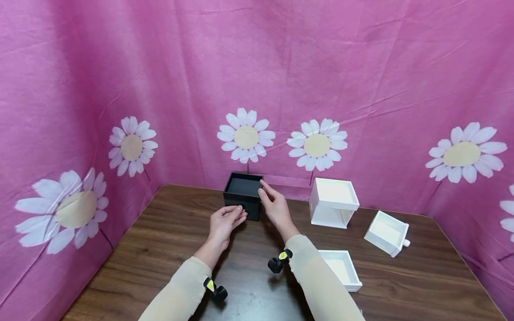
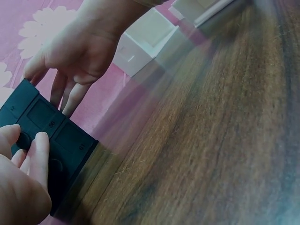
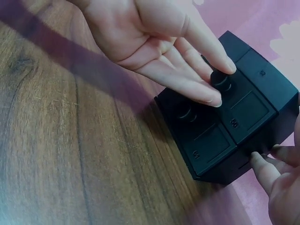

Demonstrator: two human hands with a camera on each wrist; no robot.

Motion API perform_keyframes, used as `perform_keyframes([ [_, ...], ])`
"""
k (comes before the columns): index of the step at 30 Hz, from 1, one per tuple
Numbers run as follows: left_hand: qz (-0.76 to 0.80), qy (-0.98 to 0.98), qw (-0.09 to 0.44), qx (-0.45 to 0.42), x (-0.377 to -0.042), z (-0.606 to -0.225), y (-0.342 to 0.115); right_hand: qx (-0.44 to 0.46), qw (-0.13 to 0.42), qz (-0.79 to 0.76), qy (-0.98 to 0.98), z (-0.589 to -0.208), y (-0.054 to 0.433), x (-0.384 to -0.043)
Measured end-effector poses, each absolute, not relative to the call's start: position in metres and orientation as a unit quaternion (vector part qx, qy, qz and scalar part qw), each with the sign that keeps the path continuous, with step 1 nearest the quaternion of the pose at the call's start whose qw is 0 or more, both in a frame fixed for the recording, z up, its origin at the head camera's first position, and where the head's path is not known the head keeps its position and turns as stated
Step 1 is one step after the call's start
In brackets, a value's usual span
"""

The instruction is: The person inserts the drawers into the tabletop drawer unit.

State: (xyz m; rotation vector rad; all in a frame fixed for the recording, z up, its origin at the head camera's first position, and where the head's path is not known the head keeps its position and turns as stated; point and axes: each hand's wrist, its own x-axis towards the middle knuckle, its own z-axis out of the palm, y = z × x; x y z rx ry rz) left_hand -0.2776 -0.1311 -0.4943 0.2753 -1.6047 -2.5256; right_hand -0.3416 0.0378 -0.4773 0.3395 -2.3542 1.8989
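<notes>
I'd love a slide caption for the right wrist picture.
Left hand pinches the upper knob of a black box while the right hand touches its side.

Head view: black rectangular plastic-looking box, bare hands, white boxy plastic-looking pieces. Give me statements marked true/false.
1. Left hand pinches a round black knob on the black rectangular box. True.
2. Right hand touches the black rectangular box. True.
3. White rectangular knobbed drawer lies right of the white cube-like box. True.
4. That drawer lies open side down. False: up.
5. White cube-like box stands left of the black one. False: right.
</notes>
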Motion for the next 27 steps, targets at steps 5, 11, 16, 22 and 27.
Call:
perform_keyframes([
  [5,-0.819,-0.562,0.054,0.101,-0.271,-0.492,-0.136,0.121,0.052,0.609,-0.782,-0.472,0.038,-0.339],
  [11,-0.798,-0.591,0.055,0.102,-0.264,-0.491,-0.139,0.117,0.039,0.58,-0.805,-0.467,0.044,-0.339],
  [16,-0.781,-0.615,0.049,0.093,-0.26,-0.49,-0.139,0.106,0.045,0.56,-0.82,-0.459,0.052,-0.338],
  [22,-0.759,-0.645,0.041,0.079,-0.258,-0.489,-0.139,0.095,0.072,0.536,-0.836,-0.456,0.059,-0.334],
  [27,-0.746,-0.662,0.039,0.065,-0.256,-0.488,-0.137,0.093,0.085,0.521,-0.844,-0.455,0.064,-0.33],
])
